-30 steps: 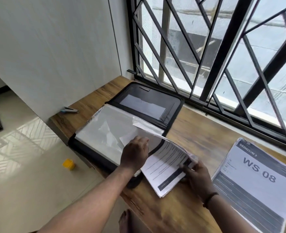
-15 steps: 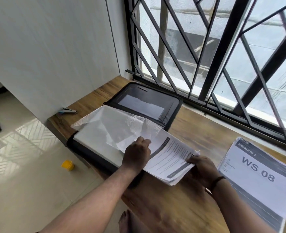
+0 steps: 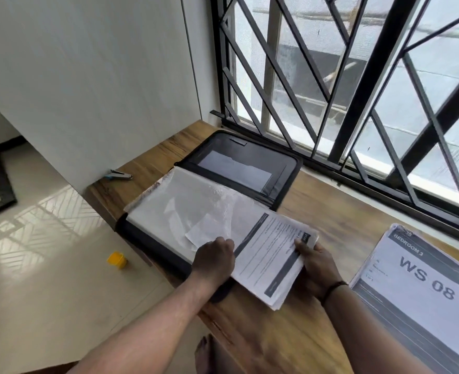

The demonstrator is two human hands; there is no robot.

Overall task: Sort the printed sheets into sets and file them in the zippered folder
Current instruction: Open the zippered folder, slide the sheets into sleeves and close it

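Observation:
A black zippered folder [image 3: 252, 157] lies open on the wooden table [image 3: 339, 225], with clear plastic sleeves [image 3: 185, 203] spread over its near half. A set of printed sheets [image 3: 271, 255] sticks partway out of a sleeve's right edge. My left hand [image 3: 215, 259] has its fingers curled on the sleeve's opening edge. My right hand [image 3: 317, 265] grips the right end of the set, thumb on top. A second stack of printed sheets [image 3: 422, 287], titled "WS 08", lies at the right.
A small stapler [image 3: 120, 174] lies at the table's far left corner by the white wall. A black window grille [image 3: 358, 103] runs along the table's back edge. A yellow object [image 3: 117, 259] sits on the tiled floor to the left. A bare foot [image 3: 204, 354] shows below the table edge.
The set of sheets has flattened and slid left, deeper into the sleeve. My right hand has followed it inward. My left hand stays at the sleeve's opening.

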